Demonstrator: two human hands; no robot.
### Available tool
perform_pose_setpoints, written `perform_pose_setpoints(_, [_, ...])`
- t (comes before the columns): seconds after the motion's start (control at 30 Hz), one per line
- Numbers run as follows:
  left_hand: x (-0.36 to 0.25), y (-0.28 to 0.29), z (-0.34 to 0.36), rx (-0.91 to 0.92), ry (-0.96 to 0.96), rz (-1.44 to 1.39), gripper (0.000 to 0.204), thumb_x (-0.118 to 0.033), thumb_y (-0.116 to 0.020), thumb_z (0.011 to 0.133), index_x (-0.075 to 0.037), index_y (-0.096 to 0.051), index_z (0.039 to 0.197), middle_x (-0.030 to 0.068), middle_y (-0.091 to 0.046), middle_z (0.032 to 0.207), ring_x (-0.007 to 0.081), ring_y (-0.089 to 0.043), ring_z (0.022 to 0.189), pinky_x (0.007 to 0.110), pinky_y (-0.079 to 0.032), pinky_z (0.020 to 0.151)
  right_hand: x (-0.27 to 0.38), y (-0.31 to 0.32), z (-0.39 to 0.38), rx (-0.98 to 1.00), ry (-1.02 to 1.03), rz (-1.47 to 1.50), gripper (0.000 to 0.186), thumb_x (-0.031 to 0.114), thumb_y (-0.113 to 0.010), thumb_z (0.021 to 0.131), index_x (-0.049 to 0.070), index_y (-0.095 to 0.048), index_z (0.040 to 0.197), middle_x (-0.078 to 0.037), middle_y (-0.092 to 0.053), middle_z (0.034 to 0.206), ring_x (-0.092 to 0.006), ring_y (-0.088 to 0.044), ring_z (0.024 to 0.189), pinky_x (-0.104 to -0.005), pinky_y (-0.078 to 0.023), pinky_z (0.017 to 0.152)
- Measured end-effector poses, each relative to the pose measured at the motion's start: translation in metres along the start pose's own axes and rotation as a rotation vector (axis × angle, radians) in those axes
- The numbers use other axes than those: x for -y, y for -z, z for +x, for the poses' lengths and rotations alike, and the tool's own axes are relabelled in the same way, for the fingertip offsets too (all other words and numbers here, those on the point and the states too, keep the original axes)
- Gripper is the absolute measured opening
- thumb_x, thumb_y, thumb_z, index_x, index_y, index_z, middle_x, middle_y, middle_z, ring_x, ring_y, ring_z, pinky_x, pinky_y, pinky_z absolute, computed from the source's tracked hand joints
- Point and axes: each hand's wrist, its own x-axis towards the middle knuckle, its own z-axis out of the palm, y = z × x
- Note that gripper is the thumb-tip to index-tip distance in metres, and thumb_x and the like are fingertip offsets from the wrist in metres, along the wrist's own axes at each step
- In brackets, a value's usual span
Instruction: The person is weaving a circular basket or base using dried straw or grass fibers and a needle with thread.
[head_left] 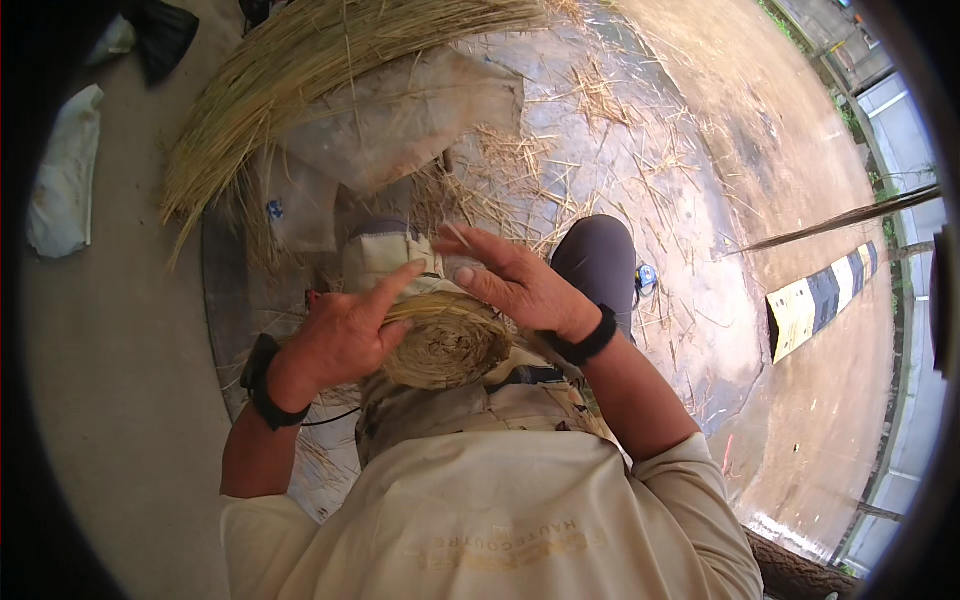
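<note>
A round coil of straw (445,345) rests at my lap, its spiral of packed stalks facing up. Against its left side is my left hand (350,325), thumb over the coil's edge and index finger stretched forward; its other fingers are mostly hidden. Just beyond the coil's far right edge, my right hand (525,280) hovers with fingers extended and apart. A faint pale streak shows near its fingertips, too blurred to name. Beneath the hands, a cream cloth cover (385,260) lies over my left knee.
A long bundle of straw (330,65) lies ahead, partly on a translucent plastic sheet (400,120). Loose stalks (600,95) litter the ground mat. A small blue round object (646,276) sits beside my right knee. White plastic (65,180) lies left; a striped barrier (825,300) stands right.
</note>
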Motion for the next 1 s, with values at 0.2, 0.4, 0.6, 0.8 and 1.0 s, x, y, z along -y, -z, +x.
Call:
perform_pose_setpoints(0.2, [0.003,0.001,0.005,0.013,-0.129,-0.136,0.048,-0.004,-0.068,0.093,-0.010,-0.064,0.140,0.0198,-0.076,0.113,0.0367,-0.077,0.096,0.043,-0.063,0.081,0.021,0.045,-0.011,0.331,-0.402,-0.366,0.038,0.029,-0.071,0.101,-0.002,-0.071,0.122,-0.014,-0.070,0.084,-0.0160,-0.063,0.077,-0.0359,-0.052,0.072])
perform_pose_setpoints(0.4, [0.010,-0.019,0.011,-0.008,-0.125,-0.159,0.045,-0.010,-0.070,0.094,-0.016,-0.067,0.138,0.0152,-0.077,0.112,0.0349,-0.076,0.096,0.044,-0.062,0.081,0.012,0.078,-0.033,0.336,-0.562,-0.272,0.036,0.034,-0.065,0.106,-0.001,-0.075,0.108,-0.009,-0.073,0.086,-0.0158,-0.061,0.069,-0.0322,-0.052,0.067])
perform_pose_setpoints(0.6, [0.010,-0.031,0.019,-0.037,-0.196,-0.081,0.041,-0.010,-0.071,0.092,-0.015,-0.070,0.133,0.0140,-0.077,0.101,0.0338,-0.076,0.086,0.043,-0.061,0.074,0.039,0.012,-0.009,-0.192,-0.487,0.912,0.042,0.038,-0.057,0.110,-0.001,-0.070,0.118,-0.001,-0.069,0.083,-0.0149,-0.061,0.070,-0.0284,-0.051,0.065])
perform_pose_setpoints(0.8, [0.011,-0.031,0.015,-0.058,-0.228,-0.028,0.042,-0.010,-0.070,0.092,-0.014,-0.070,0.133,0.0137,-0.077,0.098,0.0340,-0.075,0.083,0.043,-0.061,0.071,-0.021,0.076,0.000,-0.154,-0.482,0.871,0.037,0.031,-0.057,0.111,-0.003,-0.069,0.117,0.000,-0.058,0.073,-0.0104,-0.049,0.061,-0.0277,-0.041,0.056])
perform_pose_setpoints(1.0, [0.007,-0.022,-0.001,0.052,-0.103,0.009,0.047,-0.009,-0.067,0.095,-0.005,-0.060,0.141,0.0234,-0.075,0.113,0.0401,-0.075,0.096,0.045,-0.061,0.080,0.034,0.041,-0.028,-0.108,-0.635,0.280,0.035,0.030,-0.061,0.110,-0.003,-0.072,0.107,0.006,-0.041,0.067,-0.0083,-0.035,0.058,-0.0268,-0.031,0.053])
